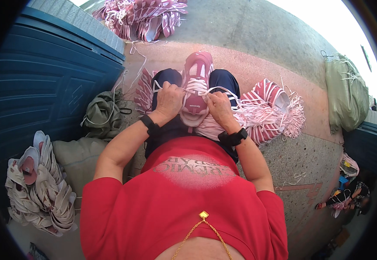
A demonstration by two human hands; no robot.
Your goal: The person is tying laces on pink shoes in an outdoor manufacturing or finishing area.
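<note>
A dusty-pink sneaker [197, 67] rests between my knees, toe pointing away from me. White laces [196, 85] cross its tongue and run out to both sides. My left hand [170, 100] pinches the lace at the shoe's left edge. On the other side my right hand [221, 108] is closed on the lace beside the tongue, and a loose length loops over my right knee. A thick bundle of pale pink laces [249, 119] lies over my right thigh, with striped pink shoe uppers [268, 93] beside it.
More pink uppers [143, 92] sit by my left knee. A larger pink pile [143, 17] lies on the floor ahead. Blue panelled doors [50, 78], a green sack [102, 112] and cream uppers [41, 186] are at left. At right stand a full sack [346, 93] and another person [353, 197].
</note>
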